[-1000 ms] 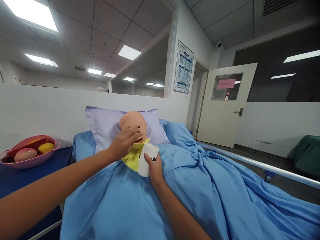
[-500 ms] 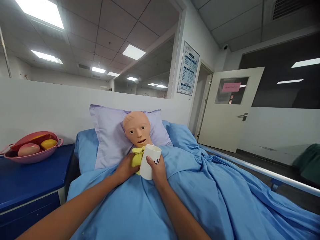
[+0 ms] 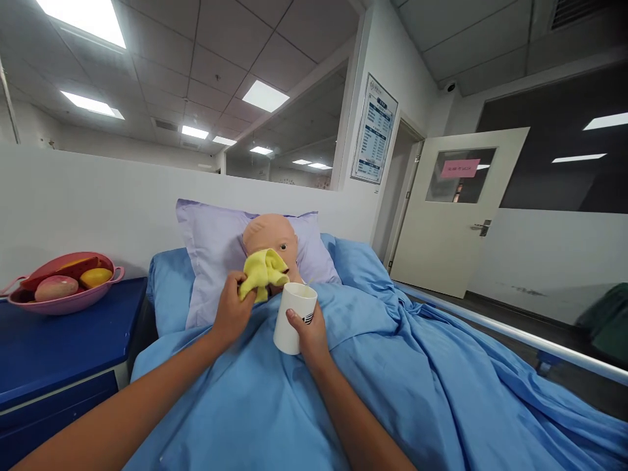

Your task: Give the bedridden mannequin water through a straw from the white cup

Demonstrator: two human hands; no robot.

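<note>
A yellow cloth is pinched in my left hand and hangs in front of the lower face of a manikin. One eye and the forehead show above the cloth; most of the mouth is hidden. I cannot tell whether the cloth touches the face. My right hand is wrapped around a white cup, slightly tilted, with a striped black marking on its side. The cup is above the blue quilt, below the manikin's chin. Its inside is too hard to see to tell what it holds.
The manikin's head rests on a lilac pillow. At the left, a pink basket of fruit stands on a blue bedside cabinet. A bed rail runs along the right side. Beyond it is an open door.
My left hand has lifted the yellow cloth from beside the cup up to the manikin's face, covering its mouth area. My right hand and the cup have barely moved.
</note>
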